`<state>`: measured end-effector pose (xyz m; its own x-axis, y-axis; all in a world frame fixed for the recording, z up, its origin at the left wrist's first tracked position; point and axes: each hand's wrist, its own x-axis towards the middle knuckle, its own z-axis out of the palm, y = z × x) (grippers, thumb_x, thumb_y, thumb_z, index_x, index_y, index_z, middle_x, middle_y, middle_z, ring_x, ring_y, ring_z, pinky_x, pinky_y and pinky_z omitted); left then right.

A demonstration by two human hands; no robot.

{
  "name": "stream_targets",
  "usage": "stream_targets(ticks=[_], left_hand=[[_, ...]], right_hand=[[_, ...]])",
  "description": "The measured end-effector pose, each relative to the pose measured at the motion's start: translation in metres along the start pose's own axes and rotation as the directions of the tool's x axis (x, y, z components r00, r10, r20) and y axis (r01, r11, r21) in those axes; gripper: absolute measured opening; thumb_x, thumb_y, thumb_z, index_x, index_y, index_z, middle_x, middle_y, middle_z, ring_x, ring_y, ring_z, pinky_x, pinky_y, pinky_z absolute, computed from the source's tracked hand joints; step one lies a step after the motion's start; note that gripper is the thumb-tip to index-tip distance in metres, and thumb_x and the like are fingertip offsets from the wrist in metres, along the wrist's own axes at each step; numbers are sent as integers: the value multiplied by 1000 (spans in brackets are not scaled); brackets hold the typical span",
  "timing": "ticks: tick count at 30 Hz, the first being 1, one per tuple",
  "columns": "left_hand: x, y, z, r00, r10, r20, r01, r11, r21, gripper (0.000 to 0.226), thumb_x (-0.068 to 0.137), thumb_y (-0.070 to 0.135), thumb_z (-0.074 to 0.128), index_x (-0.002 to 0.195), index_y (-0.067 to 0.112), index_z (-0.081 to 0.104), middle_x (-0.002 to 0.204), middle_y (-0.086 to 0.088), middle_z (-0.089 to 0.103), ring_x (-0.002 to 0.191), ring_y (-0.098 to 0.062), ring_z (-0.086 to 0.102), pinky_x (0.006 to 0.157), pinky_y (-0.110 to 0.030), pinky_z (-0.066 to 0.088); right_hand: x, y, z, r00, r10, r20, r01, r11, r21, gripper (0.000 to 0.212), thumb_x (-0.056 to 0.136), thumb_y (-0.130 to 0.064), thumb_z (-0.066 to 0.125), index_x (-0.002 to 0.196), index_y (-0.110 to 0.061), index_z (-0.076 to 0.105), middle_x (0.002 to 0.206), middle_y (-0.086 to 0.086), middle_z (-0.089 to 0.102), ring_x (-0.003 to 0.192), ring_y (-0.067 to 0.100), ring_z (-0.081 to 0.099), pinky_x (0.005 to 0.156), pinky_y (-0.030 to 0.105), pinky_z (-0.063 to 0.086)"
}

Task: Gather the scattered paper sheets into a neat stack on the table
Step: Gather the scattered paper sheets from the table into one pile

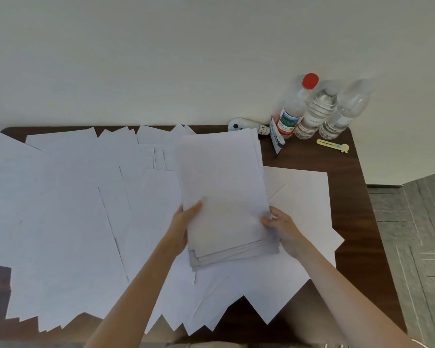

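A bundle of white sheets (221, 187) is lifted above the dark wooden table (347, 232), its near edges uneven and fanned. My left hand (183, 224) grips the bundle's left near side, thumb on top. My right hand (279, 227) pinches its right near edge. Many scattered white sheets (68, 212) overlap across most of the tabletop, from the far left to the right under the bundle. Some hang past the near edge.
Three plastic water bottles (314, 111), one with a red cap, stand at the table's far right corner against the wall. Beside them lie a white tape dispenser (246, 125), a small packet (276, 136) and a yellow clip (333, 145). Grey floor shows at right.
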<state>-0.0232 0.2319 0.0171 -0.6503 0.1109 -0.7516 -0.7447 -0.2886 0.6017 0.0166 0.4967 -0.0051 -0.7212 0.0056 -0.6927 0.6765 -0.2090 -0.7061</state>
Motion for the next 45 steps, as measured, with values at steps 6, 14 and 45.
stream_targets(ticks=[6,14,45], left_hand=[[-8,-7,4,993,-44,110,10,955,297,31,92,10,64,122,4,62,111,-12,71,105,-32,67,82,-37,58],[-8,-20,45,961,-74,268,-142,700,700,34,94,-3,52,126,4,59,117,-15,67,99,-28,66,81,-30,56],[38,-52,122,978,-53,202,-179,289,941,35,81,23,75,110,4,68,109,-14,69,101,-30,65,90,-40,53]], right_hand=[[-14,3,-17,992,78,95,-70,994,-82,33,82,-9,68,114,-9,66,109,8,72,94,25,70,81,34,55],[-34,14,-46,926,20,-376,32,991,132,8,84,-6,70,88,-7,64,89,8,68,79,24,64,68,34,52],[-53,38,-92,515,-190,-836,119,982,-150,36,83,-3,66,116,-10,54,102,1,60,90,19,59,69,30,46]])
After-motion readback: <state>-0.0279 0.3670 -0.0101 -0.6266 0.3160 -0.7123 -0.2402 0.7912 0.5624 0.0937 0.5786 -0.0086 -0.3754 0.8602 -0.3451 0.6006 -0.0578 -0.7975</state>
